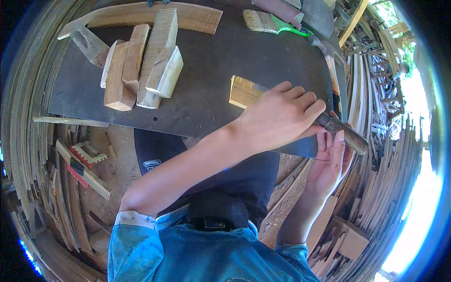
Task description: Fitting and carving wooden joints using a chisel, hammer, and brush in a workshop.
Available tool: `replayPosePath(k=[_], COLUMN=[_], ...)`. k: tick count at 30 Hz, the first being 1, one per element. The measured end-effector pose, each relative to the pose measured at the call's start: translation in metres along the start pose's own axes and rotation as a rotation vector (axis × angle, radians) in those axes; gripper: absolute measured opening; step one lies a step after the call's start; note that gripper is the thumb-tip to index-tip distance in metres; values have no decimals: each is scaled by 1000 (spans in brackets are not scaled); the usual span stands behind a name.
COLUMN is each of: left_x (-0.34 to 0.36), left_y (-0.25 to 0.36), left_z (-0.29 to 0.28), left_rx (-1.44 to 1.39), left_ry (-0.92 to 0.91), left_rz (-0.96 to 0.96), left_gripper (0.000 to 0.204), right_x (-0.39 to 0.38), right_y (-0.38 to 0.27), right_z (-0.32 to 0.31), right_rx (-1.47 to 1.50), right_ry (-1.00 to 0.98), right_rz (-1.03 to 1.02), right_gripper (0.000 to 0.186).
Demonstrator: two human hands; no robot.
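My left hand reaches across to the right, its fingers curled over a tool that looks like a chisel. Only the tool's dark, round wooden handle shows well, slanting down to the right past the bench edge. My right hand closes around that handle from below, thumb and fingers against it. A short light-brown wood block sticks out from under my left hand on the dark bench top. A thin greyish strip lies along the block by my knuckles; the hand hides most of it.
Several wood blocks stand at the bench's left, before a curved board. A green-handled paintbrush and a hammer lie at the far right. Stacked timber strips line the right side. Red-and-wood pieces lie lower left.
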State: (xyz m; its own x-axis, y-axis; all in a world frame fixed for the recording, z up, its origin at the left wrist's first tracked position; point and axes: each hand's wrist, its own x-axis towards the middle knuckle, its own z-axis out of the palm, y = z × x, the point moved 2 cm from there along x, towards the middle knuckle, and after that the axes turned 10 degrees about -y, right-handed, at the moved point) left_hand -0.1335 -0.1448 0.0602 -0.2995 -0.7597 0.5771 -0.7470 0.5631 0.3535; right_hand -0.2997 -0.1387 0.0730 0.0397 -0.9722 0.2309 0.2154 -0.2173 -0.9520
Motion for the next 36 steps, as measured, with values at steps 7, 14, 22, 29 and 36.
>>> replayPosePath(k=[7,14,22,29,36], left_x=[0,3,6,10,11], left_y=[-2,-3,-4,-3,-5], left_z=[0,2,-2,-4,-2], left_rx=[22,-54,-122,-104,-98], left_ry=[-3,-18,42,118,82], left_rz=[-26,-70,-92,-55,-68], left_gripper=[38,36,35,38,40], right_x=[4,11,33,76,181], right_y=[0,-5,-27,-6,39], right_z=[-3,-3,-90,-83,-65], right_rx=[4,-130,-262,-1173,-1224], right_ry=[-12,-15,-222,-268,-370], right_rz=[10,37,38,-131,68], right_gripper=[43,43,55,37,43])
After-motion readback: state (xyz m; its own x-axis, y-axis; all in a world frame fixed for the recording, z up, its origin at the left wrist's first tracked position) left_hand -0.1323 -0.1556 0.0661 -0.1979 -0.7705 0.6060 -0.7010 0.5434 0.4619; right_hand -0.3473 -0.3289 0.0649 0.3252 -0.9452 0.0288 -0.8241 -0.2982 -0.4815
